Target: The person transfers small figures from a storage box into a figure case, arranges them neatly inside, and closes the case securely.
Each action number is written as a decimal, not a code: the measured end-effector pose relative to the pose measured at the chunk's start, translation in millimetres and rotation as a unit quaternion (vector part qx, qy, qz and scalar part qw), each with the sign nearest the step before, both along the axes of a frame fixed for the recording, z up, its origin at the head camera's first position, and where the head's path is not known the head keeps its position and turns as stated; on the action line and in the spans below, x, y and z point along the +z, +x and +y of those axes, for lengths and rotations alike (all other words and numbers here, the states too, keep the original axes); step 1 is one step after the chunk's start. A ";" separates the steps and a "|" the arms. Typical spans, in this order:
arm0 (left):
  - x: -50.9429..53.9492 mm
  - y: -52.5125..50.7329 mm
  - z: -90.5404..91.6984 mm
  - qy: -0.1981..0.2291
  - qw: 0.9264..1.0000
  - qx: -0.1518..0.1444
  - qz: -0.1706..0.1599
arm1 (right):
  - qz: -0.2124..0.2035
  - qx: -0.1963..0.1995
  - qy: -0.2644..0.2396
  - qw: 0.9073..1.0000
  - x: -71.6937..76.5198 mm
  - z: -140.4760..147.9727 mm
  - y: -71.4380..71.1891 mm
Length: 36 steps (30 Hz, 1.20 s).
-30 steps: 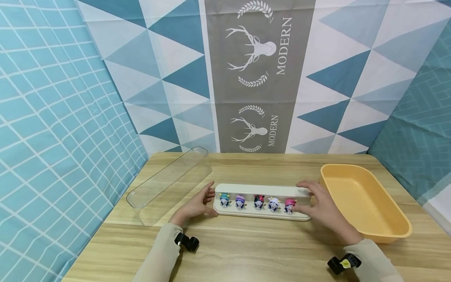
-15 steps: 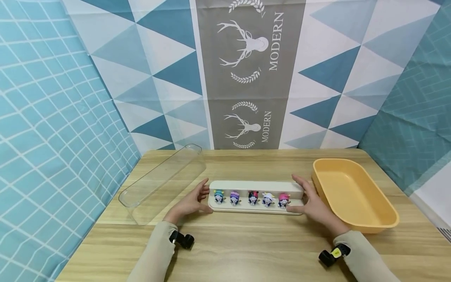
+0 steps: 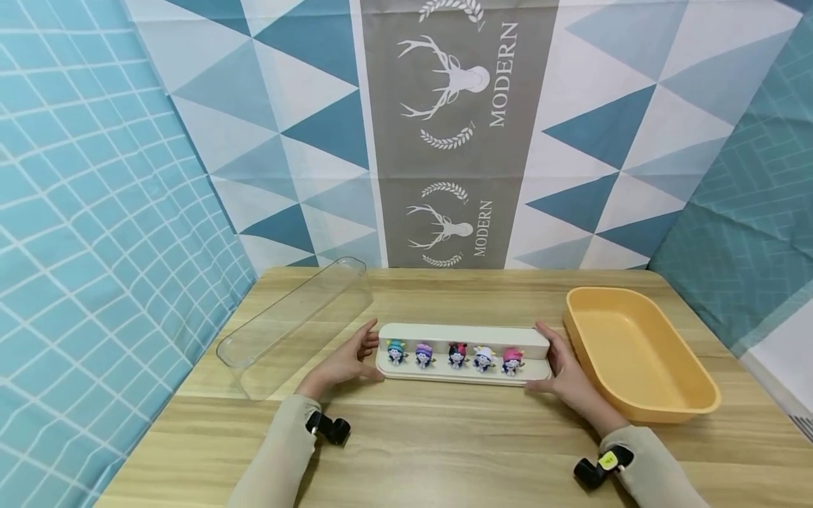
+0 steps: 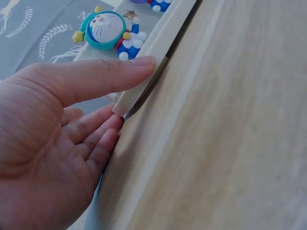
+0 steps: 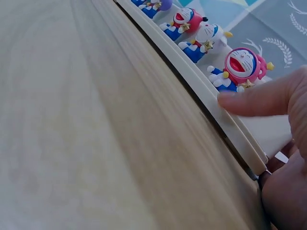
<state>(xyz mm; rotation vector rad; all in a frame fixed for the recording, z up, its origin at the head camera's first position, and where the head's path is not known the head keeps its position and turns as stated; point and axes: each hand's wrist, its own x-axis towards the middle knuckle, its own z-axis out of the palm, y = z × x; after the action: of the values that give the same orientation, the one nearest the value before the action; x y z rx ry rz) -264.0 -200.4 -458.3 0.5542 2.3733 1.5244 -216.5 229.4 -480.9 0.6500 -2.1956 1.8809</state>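
Note:
A long cream display stand (image 3: 464,332) with a raised back step lies crosswise on the table. Several small cat-like figurines stand on its lower ledge in a row, from a teal-hatted figurine (image 3: 396,351) at the left to a pink-hatted figurine (image 3: 512,360) at the right. My left hand (image 3: 343,363) holds the left end, its thumb (image 4: 110,79) on the front edge and its fingers around the corner. At the right end my right hand (image 3: 568,381) grips likewise, thumb (image 5: 259,100) on the front edge beside the pink-hatted figurine; its other fingers are mostly hidden.
A clear plastic cover (image 3: 298,324) lies slanted on the table at the left. To the right, close by my right forearm, stands a yellow-orange tray (image 3: 635,346). Patterned cloth (image 3: 317,176) hangs behind the wooden table (image 3: 444,451).
My right hand has drawn its thumb away from the pink-hatted figurine to the stand's front right corner, and its fingers have closed in on the end. My left hand stays at the left end.

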 end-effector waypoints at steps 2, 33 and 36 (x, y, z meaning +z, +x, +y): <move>-0.7 -0.3 0.1 0.000 1.000 -0.004 0.004 | -0.022 -0.005 0.002 1.000 -0.2 2.2 0.4; 42.8 12.5 -15.4 -0.003 0.995 -0.019 0.100 | -0.089 -0.033 0.005 0.995 -2.2 5.3 -2.3; 62.2 17.1 -22.4 -0.012 0.988 0.006 0.151 | -0.097 -0.037 0.009 0.995 0.6 5.9 -2.5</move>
<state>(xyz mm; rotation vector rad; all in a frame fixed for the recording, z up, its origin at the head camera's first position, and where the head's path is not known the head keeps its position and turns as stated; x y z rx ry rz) -246.8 -222.8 -396.1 0.8188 2.6166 1.5059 -219.0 235.3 -480.3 0.3985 -2.3186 1.9640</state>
